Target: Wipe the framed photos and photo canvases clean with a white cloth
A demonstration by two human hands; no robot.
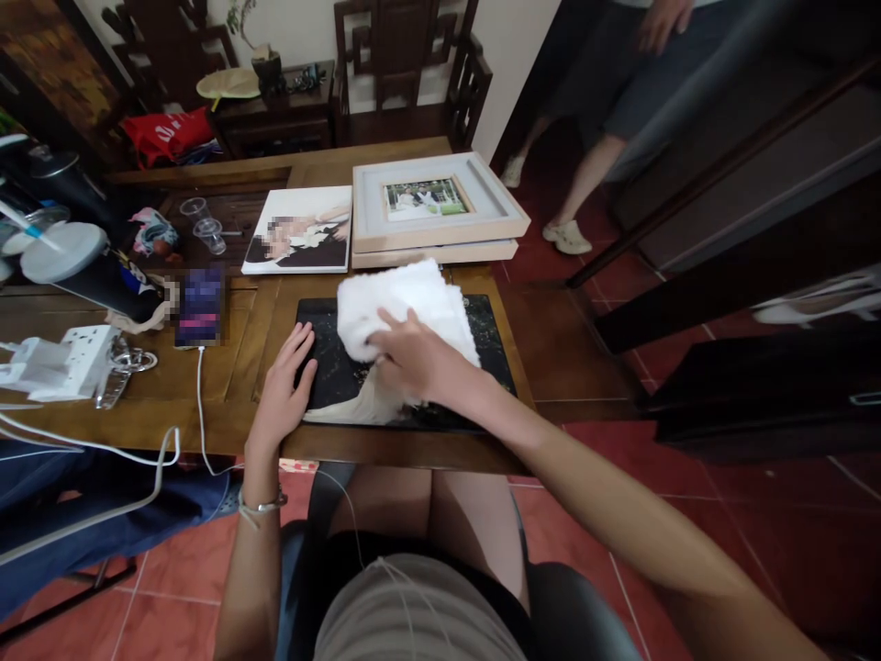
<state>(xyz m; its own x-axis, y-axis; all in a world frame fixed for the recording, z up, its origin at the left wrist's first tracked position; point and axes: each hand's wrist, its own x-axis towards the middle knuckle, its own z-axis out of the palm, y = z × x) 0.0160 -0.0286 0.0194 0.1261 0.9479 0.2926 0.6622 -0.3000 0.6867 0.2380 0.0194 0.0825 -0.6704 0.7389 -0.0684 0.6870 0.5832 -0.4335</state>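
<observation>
A dark glossy photo panel (492, 344) lies flat at the near edge of the wooden table (240, 418). My left hand (285, 386) rests flat on the panel's left edge, fingers stretched out and apart. My right hand (417, 360) presses down on a white folded towel (403, 303) that lies on the panel, fingers bent over the cloth. The towel covers the panel's upper middle.
Behind the panel lie an unframed photo canvas (299, 229) and two stacked light framed pictures (437, 207). A phone (199, 308) on a cable, a white power strip (65, 363) and plastic cups (203, 220) sit to the left. Another person's legs (592, 174) stand at the far right.
</observation>
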